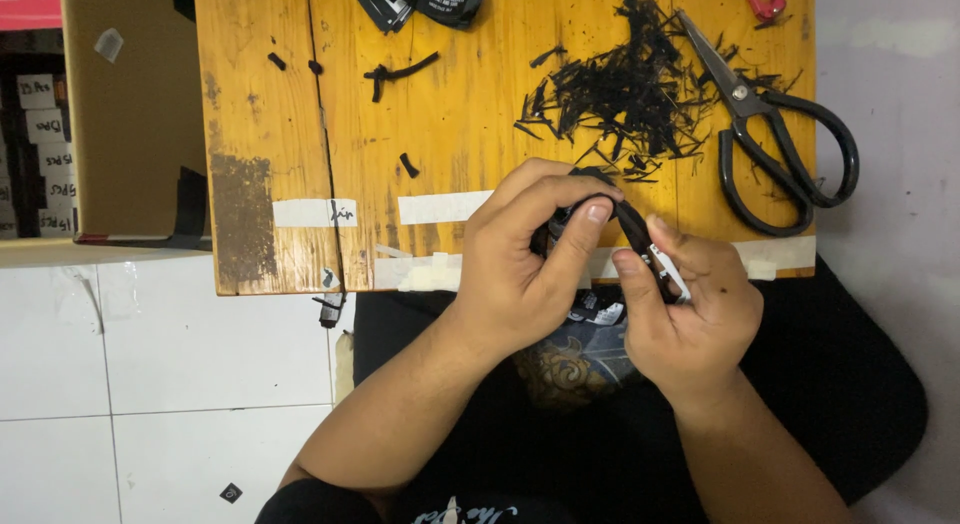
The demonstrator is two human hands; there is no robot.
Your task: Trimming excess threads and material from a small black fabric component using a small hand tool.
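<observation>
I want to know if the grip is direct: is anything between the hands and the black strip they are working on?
Nothing visible. The left hand and right hand both pinch the black strip directly with bare fingertips, just above the table edge. The scissors and black scraps lie apart, farther back.

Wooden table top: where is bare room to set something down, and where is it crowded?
Bare wood on the table lies between the plank crack and the black trimmings pile. The right end is crowded by trimmings, scissors and both hands.
</observation>
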